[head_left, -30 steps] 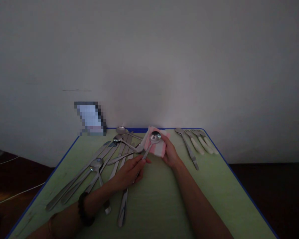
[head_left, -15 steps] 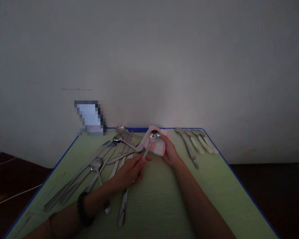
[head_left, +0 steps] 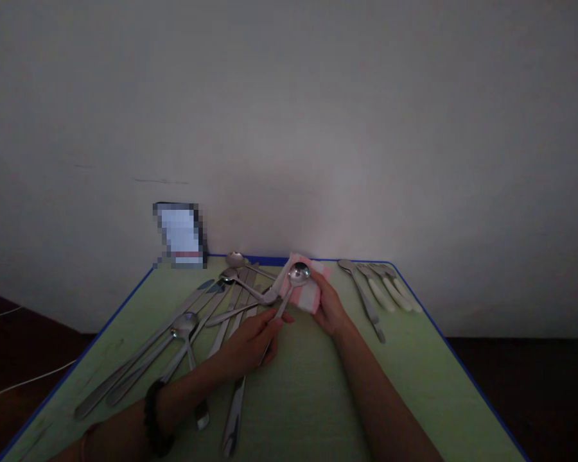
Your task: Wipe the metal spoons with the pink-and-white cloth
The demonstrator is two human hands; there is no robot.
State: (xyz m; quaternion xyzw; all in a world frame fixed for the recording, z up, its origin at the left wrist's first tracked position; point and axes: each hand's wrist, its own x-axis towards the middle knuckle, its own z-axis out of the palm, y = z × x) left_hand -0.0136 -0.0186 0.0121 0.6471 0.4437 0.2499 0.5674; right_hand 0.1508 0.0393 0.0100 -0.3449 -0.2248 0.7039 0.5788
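My left hand (head_left: 256, 341) is closed round the handle of a metal spoon (head_left: 298, 274), whose bowl points away from me. Behind that bowl, my right hand (head_left: 328, 303) grips a pink-and-white striped cloth (head_left: 309, 296), with the fingers partly hidden by it. Several metal knives and spoons lie loosely on the left side of the table, among them a spoon (head_left: 184, 325) near my left forearm and a knife (head_left: 234, 417) just below my left hand.
On the right of the green table (head_left: 414, 398) lie a long metal spoon (head_left: 361, 292) and several white-handled forks (head_left: 383, 298). A blurred, bright-screened device (head_left: 180, 234) leans at the back left corner. The wall (head_left: 289, 128) stands directly behind the table.
The whole view has tilted slightly, so the table and cutlery sit a little lower in the picture. Both hands keep their hold on the spoon and cloth.
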